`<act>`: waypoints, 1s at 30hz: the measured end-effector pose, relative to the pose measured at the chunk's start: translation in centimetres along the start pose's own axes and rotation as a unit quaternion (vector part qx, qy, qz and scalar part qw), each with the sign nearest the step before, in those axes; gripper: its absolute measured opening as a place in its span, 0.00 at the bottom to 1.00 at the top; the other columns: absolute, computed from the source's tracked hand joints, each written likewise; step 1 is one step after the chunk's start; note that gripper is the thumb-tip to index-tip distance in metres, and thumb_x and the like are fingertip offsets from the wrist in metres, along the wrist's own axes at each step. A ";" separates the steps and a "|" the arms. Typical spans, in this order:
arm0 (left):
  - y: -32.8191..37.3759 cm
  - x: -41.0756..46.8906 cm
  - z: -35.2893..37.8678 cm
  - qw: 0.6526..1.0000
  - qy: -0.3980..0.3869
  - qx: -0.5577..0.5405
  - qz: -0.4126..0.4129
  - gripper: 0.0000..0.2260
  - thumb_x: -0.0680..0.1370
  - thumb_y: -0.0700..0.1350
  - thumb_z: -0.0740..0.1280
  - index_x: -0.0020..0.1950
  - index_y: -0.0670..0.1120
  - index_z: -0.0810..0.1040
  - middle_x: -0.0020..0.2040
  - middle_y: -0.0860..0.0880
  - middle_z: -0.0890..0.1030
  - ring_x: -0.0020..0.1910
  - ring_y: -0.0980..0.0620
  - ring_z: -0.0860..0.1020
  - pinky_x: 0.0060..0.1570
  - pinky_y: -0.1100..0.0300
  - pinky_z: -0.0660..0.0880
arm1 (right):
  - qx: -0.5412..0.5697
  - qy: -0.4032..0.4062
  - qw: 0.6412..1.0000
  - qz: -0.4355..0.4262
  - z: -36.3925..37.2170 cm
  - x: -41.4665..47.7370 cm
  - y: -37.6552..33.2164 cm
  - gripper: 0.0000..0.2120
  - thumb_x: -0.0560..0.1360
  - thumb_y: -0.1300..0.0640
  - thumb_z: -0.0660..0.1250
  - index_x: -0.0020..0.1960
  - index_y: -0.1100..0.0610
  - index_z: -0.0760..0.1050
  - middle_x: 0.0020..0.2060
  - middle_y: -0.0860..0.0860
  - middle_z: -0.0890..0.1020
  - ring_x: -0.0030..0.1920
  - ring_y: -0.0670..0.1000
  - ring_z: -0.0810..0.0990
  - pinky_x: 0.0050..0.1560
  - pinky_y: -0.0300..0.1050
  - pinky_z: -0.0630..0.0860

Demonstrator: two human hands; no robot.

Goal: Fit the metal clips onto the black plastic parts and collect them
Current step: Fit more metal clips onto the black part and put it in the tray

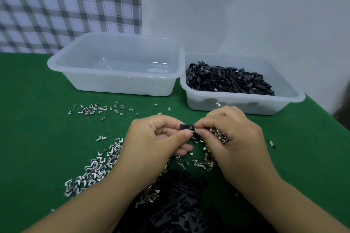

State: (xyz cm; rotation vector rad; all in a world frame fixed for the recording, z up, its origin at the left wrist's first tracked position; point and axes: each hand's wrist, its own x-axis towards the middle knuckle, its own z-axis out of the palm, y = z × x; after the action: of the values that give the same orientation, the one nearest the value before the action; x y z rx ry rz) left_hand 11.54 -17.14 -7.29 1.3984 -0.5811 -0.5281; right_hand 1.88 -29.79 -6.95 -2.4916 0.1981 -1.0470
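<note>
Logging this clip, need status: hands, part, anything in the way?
Left hand pinches black plastic part. Right hand holds metal clips, fingertips at the part's end. Clear tub beyond, path unblocked.

Both hands, left [151, 138] and right [230, 134], pinch one black plastic part [186, 127] above metal clips [91, 172] scattered on the green desk [37, 138]

The table cover [37, 138] is a matt green material with a fine ribbed grain. In front of the right tub [236, 104], the scattered clips [91, 172] are bright, shiny metal. That tub and the left tub [117, 85] beside it are smooth, frosted, translucent plastic. The black parts [229, 81] inside the right tub are plastic with a slight sheen. Behind and to its left hangs matt checked cloth [66, 5].
</note>
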 end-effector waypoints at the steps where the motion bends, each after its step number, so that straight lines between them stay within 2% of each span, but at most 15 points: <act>1: 0.0 0.0 0.0 1.000 -0.003 0.000 -0.001 0.07 0.69 0.34 0.74 0.37 0.47 0.83 0.31 0.44 0.83 0.30 0.49 0.84 0.28 0.66 0.77 | 0.012 0.000 1.000 0.001 0.0 0.0 0.0 0.03 0.69 0.62 0.72 0.41 0.56 0.81 0.37 0.47 0.78 0.42 0.49 0.76 0.45 0.39 0.71; 7: -0.2 0.0 -0.1 1.000 -0.009 -0.003 0.012 0.05 0.68 0.36 0.74 0.39 0.44 0.83 0.33 0.44 0.84 0.32 0.49 0.84 0.31 0.66 0.78 | 0.059 -0.025 0.997 0.034 0.1 0.2 -0.3 0.06 0.69 0.64 0.73 0.41 0.54 0.80 0.38 0.45 0.77 0.43 0.47 0.76 0.44 0.38 0.71; 11: -0.3 -0.2 0.1 0.999 -0.008 0.006 0.052 0.09 0.70 0.32 0.72 0.42 0.46 0.84 0.35 0.45 0.85 0.35 0.51 0.85 0.36 0.66 0.79 | 0.098 -0.039 0.990 0.097 -0.2 0.5 -0.5 0.09 0.69 0.63 0.73 0.40 0.50 0.78 0.38 0.42 0.74 0.42 0.41 0.74 0.43 0.28 0.67; 14: -0.4 -0.3 0.2 0.995 0.025 0.046 0.082 0.11 0.71 0.34 0.72 0.42 0.51 0.84 0.33 0.48 0.85 0.34 0.52 0.85 0.35 0.66 0.79 | 0.107 -0.030 0.988 0.108 -0.3 0.7 -0.9 0.08 0.68 0.63 0.73 0.40 0.50 0.79 0.37 0.42 0.73 0.40 0.38 0.72 0.42 0.26 0.66; 18: -0.4 -0.4 0.3 0.992 0.052 0.062 0.098 0.13 0.70 0.34 0.72 0.41 0.53 0.83 0.33 0.49 0.85 0.33 0.52 0.85 0.36 0.64 0.80 | 0.123 -0.036 0.985 0.118 -0.4 0.9 -1.3 0.08 0.68 0.62 0.73 0.39 0.49 0.80 0.36 0.42 0.74 0.39 0.38 0.73 0.41 0.27 0.66; 28: -0.3 -0.5 0.3 0.992 0.028 0.057 0.108 0.13 0.70 0.32 0.72 0.42 0.51 0.83 0.33 0.49 0.85 0.33 0.52 0.84 0.36 0.66 0.79 | 0.114 -0.049 0.986 0.115 -0.1 1.0 -1.5 0.07 0.70 0.63 0.71 0.39 0.51 0.80 0.36 0.45 0.74 0.42 0.46 0.74 0.43 0.33 0.68; 30: -0.2 -0.5 0.3 0.993 0.038 0.049 0.100 0.12 0.71 0.32 0.72 0.40 0.49 0.83 0.33 0.48 0.85 0.33 0.52 0.84 0.35 0.65 0.79 | 0.114 -0.044 0.986 0.113 -0.1 1.0 -1.5 0.07 0.70 0.61 0.72 0.40 0.50 0.80 0.36 0.44 0.74 0.42 0.44 0.74 0.43 0.32 0.67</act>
State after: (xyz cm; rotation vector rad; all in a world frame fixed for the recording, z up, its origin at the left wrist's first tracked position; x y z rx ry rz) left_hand 10.99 -17.07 -7.51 1.4275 -0.6850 -0.2879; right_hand 2.43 -28.76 -5.55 -2.2423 0.3091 -0.8171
